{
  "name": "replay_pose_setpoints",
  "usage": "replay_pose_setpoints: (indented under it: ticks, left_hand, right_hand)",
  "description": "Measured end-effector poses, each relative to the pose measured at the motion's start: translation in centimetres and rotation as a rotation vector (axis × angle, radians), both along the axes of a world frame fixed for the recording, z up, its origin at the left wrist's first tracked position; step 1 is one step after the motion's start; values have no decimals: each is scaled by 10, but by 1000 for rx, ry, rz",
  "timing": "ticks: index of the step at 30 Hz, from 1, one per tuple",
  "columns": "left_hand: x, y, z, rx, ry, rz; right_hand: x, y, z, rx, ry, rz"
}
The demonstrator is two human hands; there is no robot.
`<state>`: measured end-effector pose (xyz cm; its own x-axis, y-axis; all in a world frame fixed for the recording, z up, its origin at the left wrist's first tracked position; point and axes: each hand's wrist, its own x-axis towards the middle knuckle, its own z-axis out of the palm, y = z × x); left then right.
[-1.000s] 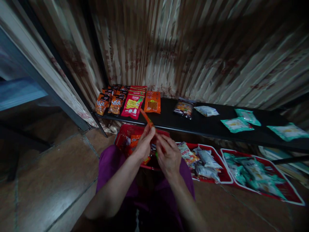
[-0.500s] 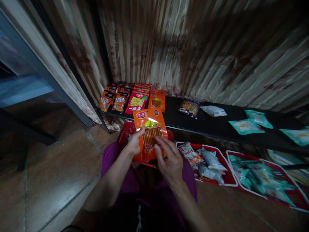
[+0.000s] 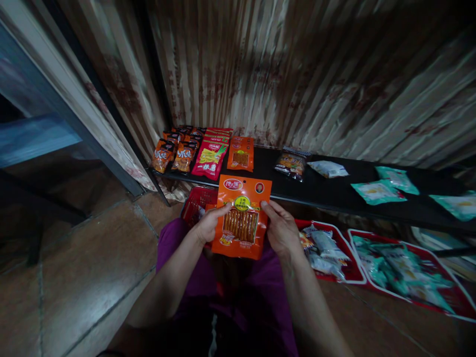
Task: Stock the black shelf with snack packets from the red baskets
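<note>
An orange snack packet [image 3: 241, 225] with a clear window showing brown sticks is held upright, its front facing me. My left hand [image 3: 210, 225] grips its left edge, thumb on the front. On the right edge, my right hand [image 3: 282, 225] is closed with its thumb on the front too; the fingers behind are hidden. Behind the packet, a red basket [image 3: 191, 204] is partly covered. On the black shelf [image 3: 266, 171] beyond lies a similar orange packet [image 3: 241, 153], beside pink-red snack packets [image 3: 210, 156] and orange-and-black snack bags [image 3: 185, 156].
Farther right on the shelf are a dark snack bag [image 3: 292, 164], a white packet [image 3: 328, 169] and several green packets [image 3: 379, 192]. Below stand a red basket of mixed packets [image 3: 327, 250] and another of green packets [image 3: 405, 272]. A striped curtain [image 3: 230, 64] hangs behind.
My right hand has moved from the packet's front to its right edge. The packet has shifted right and down, straightened, and now faces me squarely between both hands.
</note>
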<state>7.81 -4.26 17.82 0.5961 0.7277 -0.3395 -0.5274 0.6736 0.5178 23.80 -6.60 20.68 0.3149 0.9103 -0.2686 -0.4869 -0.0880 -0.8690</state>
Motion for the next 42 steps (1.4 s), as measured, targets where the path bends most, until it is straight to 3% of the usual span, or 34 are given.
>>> replay_pose_setpoints:
  ticks: [10, 19, 27, 31, 42]
  left_hand:
    - [9, 5, 4, 93, 51, 228]
    - [11, 8, 9, 141, 85, 298]
    - [8, 9, 13, 116, 26, 226]
    - [4, 8, 10, 102, 50, 255]
    - [-2, 1, 6, 182, 76, 175]
  right_hand:
    - [2, 0, -2, -7, 70, -137]
    - [2, -4, -2, -4, 97, -166]
    - [0, 2, -1, 0, 91, -191]
    - [-1, 5, 3, 18, 86, -165]
    - [4, 16, 1, -43, 64, -218]
